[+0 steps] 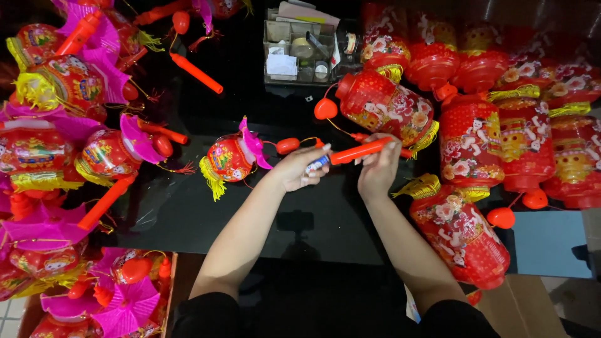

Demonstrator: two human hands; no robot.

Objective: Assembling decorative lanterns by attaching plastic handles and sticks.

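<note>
while both hands meet over the middle of the black desk (206,206), the right hand (377,168) grasps the orange-red handle stick (362,151), fingers curled round its far end, and the left hand (299,169) pinches a small blue-and-white battery (317,164) at the stick's open near end. just left of them lies a round red lantern (230,158) with a pink frill and yellow tassel. taller red lanterns crowd the desk's right edge, frilled ones its left edge, and a clear organiser tray (294,56) stands at the far edge.
</note>
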